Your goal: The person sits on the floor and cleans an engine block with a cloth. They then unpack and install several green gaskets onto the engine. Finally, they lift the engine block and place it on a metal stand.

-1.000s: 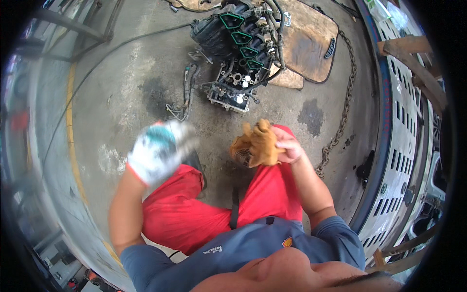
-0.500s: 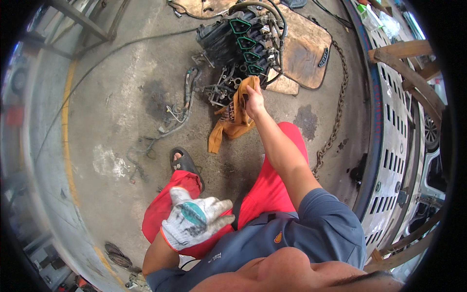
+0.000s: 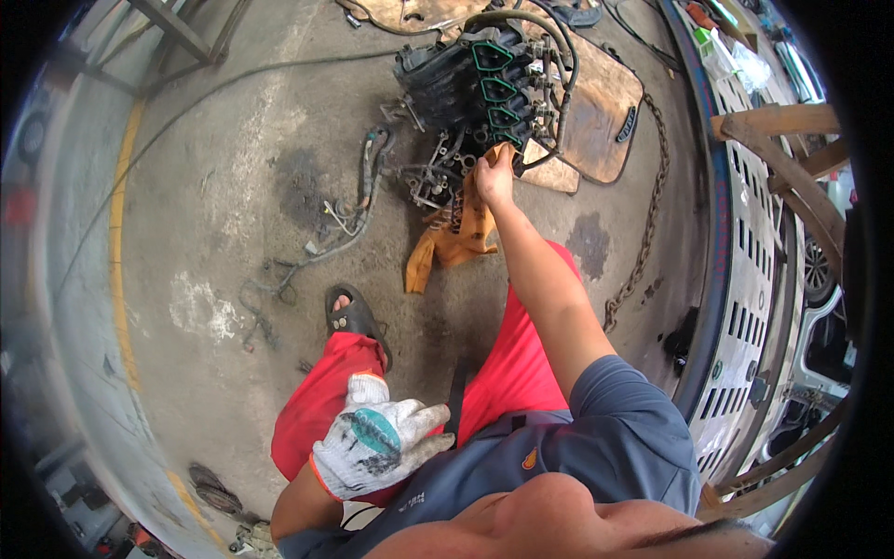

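Note:
My right hand is bare and closed on an orange cloth with dark print. The cloth's upper end is bunched under my fingers at the near end of a black intake manifold, and the rest hangs to the floor. Green gaskets ring the manifold's ports. Near my right knee, low over the red trousers, my left hand wears a soiled white work glove with a teal patch. From its thumb side pokes an orange-edged white cuff, seemingly a second work glove; its lower part is hidden.
Metal engine parts lie beside the manifold, and a wiring harness trails left. Stained cardboard lies behind. A rusty chain runs along the right, by a slotted metal platform with wooden beams. A cable crosses the floor.
My right hand has pushed the orange cloth slightly forward against the manifold's near end, its top bunching up. At my left hand, the orange-edged cuff now shows. The view has shifted slightly.

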Action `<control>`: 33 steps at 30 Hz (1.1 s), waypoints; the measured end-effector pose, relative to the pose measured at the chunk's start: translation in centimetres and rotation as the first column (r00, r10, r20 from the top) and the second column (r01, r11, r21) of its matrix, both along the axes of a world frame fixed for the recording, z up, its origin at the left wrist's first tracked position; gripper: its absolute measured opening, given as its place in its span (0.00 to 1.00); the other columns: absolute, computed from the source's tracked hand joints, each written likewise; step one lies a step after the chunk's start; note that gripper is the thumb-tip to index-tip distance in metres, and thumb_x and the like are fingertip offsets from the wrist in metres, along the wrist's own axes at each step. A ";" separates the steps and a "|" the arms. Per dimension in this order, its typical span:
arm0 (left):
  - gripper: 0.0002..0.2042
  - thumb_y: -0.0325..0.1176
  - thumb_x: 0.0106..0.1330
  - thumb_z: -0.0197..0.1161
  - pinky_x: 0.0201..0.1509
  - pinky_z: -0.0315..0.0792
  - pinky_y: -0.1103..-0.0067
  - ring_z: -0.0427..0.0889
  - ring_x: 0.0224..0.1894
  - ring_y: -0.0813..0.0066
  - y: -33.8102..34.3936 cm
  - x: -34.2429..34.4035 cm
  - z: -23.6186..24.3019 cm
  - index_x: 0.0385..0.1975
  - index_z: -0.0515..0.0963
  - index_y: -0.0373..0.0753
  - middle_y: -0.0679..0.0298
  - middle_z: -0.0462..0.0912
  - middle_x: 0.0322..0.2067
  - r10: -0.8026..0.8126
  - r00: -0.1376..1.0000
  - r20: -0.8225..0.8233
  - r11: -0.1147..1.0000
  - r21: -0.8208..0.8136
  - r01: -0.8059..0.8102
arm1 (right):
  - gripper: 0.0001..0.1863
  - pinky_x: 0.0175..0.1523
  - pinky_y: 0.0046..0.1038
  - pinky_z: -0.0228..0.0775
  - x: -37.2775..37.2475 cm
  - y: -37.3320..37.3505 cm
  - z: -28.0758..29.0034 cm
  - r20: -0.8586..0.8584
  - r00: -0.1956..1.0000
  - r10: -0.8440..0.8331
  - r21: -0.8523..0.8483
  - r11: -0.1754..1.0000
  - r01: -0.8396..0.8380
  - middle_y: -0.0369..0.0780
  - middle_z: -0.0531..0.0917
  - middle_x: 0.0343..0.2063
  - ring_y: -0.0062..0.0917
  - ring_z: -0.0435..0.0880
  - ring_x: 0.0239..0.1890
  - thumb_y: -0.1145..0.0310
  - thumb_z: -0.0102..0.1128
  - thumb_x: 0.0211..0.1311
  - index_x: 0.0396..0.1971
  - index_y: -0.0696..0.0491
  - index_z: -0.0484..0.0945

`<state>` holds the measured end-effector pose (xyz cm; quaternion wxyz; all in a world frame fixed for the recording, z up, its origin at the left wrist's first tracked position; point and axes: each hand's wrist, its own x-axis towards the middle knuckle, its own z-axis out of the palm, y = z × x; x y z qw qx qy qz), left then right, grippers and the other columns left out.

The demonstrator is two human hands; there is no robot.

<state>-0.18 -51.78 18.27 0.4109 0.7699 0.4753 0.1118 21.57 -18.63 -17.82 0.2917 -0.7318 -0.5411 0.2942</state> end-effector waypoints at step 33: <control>0.19 0.47 0.72 0.65 0.37 0.76 0.63 0.86 0.34 0.55 -0.2 1.0 0.2 0.55 0.82 0.41 0.56 0.85 0.34 -0.064 0.998 -0.021 0.996 -0.072 0.062 | 0.43 0.62 0.46 0.74 -1.3 -2.8 11.2 -0.087 0.944 0.319 0.143 0.941 -0.305 0.64 0.82 0.51 0.57 0.82 0.57 0.54 0.62 0.69 0.76 0.60 0.54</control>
